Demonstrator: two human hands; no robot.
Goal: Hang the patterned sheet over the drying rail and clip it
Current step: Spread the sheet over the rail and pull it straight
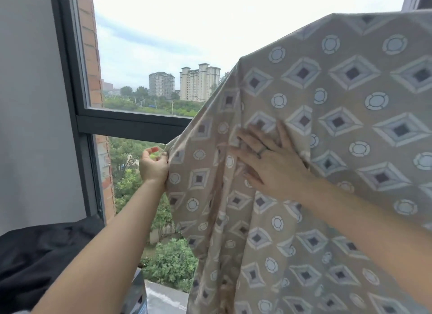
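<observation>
Head view: sheet [339, 197] drapes from 1 to 5 o'clock, cut off right and below, hiding whatever carries it. Left hand [153, 165] pinches its edge toward 9 o'clock; right hand [268, 159] presses it, fingers spread flat. Dark window frame [131, 124], grey wall [30, 103] at 10, black cloth [42, 255] at 8.

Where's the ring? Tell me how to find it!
Look at the big patterned sheet on the right. The right hand lies flat on it, fingers spread. The ring is the dark band round one finger there; the left hand, pinching the sheet's edge near the window, shows none.
</observation>
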